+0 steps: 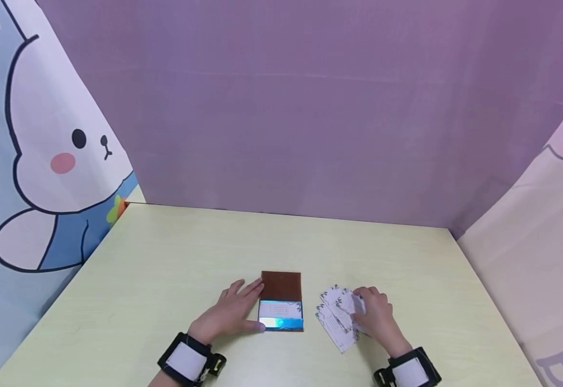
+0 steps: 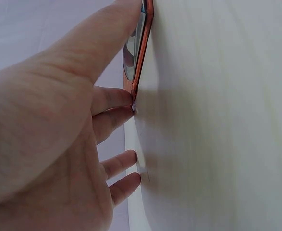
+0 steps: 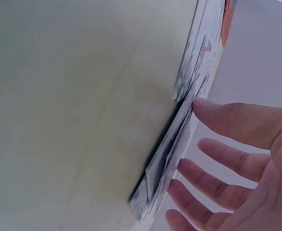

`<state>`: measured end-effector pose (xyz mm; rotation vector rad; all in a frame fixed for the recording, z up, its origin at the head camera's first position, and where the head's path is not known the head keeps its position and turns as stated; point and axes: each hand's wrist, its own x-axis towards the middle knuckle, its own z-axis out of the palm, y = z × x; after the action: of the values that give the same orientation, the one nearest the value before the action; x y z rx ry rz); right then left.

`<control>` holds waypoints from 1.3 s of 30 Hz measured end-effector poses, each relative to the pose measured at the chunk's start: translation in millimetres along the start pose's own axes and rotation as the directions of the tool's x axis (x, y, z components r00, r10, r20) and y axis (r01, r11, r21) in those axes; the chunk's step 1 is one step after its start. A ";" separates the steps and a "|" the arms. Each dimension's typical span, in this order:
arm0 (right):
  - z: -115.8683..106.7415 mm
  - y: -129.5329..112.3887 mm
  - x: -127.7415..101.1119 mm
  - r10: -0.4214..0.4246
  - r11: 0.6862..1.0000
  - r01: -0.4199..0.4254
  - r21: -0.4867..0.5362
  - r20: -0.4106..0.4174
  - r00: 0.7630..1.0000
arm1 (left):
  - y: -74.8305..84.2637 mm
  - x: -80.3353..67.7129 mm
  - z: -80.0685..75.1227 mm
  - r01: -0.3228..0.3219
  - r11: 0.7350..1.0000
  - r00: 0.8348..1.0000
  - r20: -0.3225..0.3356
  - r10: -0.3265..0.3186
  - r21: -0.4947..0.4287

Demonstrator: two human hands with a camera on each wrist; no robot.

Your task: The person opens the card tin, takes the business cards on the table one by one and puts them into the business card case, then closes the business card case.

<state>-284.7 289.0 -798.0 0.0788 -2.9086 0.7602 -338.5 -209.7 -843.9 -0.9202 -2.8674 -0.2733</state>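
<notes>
A brown card holder [image 1: 281,286] lies opened out on the table, with a white leaf-printed card under its shiny lower flap [image 1: 281,322]. My left hand [image 1: 230,314] touches its left side, thumb by the lower corner and fingertips [image 2: 126,98] by the upper part. To the right, several white cards [image 1: 335,322] with leafy prints lie fanned and overlapping. My right hand [image 1: 377,316] is over the right part of these cards. Its thumb [image 3: 205,108] touches a card in the right wrist view, the other fingers spread along the cards and partly covering them in the head view.
The pale wooden table [image 1: 204,242] reaches back to a purple curtain [image 1: 291,118]. A cartoon-printed cloth [image 1: 58,188] hangs on the left and a pale cloth [image 1: 528,258] on the right. Both wrists wear black straps with cameras.
</notes>
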 end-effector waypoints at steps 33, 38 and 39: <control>-44.0 -49.4 -5.9 -0.218 0.933 0.270 0.237 -0.224 0.950 | 4.5 -3.8 -14.1 0.009 1.000 1.000 0.010 -0.009 0.004; -62.8 -73.4 -9.7 -0.229 0.924 0.294 0.246 -0.259 0.938 | 4.9 -3.3 -10.8 0.013 1.000 1.000 -0.003 -0.013 -0.006; -66.6 -78.5 -10.0 -0.217 0.926 0.280 0.254 -0.248 0.944 | 4.7 -3.4 -10.0 0.015 1.000 1.000 -0.004 -0.015 -0.008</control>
<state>-260.4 253.4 -704.0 0.3662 -2.5020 1.0616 -332.4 -210.0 -834.0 -0.8991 -2.8723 -0.2878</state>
